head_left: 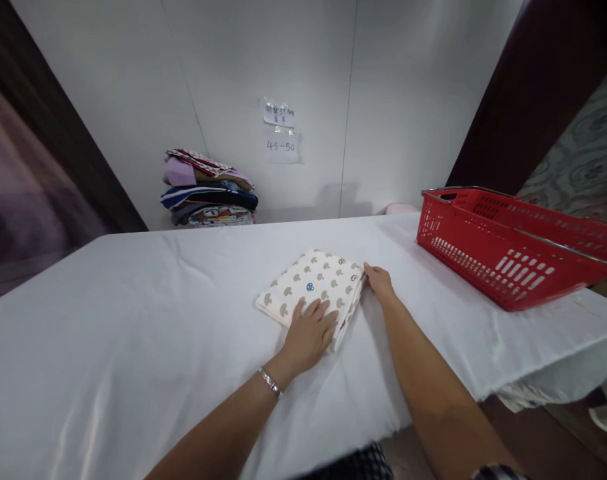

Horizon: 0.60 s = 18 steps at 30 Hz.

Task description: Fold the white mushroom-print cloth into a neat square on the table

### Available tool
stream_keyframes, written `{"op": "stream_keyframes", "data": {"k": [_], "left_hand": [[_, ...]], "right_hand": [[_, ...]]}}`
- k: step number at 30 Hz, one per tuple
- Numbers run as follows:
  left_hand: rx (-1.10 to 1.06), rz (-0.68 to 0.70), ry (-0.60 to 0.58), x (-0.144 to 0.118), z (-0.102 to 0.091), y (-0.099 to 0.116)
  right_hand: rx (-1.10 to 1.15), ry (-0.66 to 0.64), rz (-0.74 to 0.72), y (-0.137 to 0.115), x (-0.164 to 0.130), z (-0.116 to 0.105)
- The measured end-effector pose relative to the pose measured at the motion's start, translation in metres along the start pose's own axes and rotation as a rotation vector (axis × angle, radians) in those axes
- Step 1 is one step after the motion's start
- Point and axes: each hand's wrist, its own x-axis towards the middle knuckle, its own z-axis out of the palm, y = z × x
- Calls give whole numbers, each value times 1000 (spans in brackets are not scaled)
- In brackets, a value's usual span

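Room: pale panelled wall (233, 67) with two paper notes (281, 133) taped up; dark curtain at either side.

Bench (108, 320): wide, draped in a white sheet, lightly creased.

Basket (503, 253): red plastic, wire handles down, on the bench's right end, well apart from the hands.

Stack of folded clothes (208, 190): mixed colours, at the far edge against the wall.

Folded cloth (311, 287): cream with a mushroom print, flat at mid-bench, layered edges facing right.

Left hand (308, 333): open, palm flat on the cloth's near corner, grasping nothing; bracelet on the wrist.

Right hand (379, 280): fingers loosely extended, tips touching the cloth's right edge, not closed on it.

Risk, as judged: the sheet looks slick, so a sideways push could slide the cloth or spread its layers, spoiling the fold.
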Motion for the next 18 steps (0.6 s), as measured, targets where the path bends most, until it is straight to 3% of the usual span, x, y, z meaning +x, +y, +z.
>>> {"op": "stream_keyframes", "data": {"k": [3,7,13,18], "left_hand": [[-44,-27,-57,9,-12,4],[-98,-145,-146,44,-19,11],[-69,-288,-130,98,10,20],[-61,-275,-134,108,28,23]], "right_hand": [[21,-2,64,3,5,7],[75,8,94,7,8,12],[171,0,86,8,6,10],[199,-8,82,6,4,7]]}}
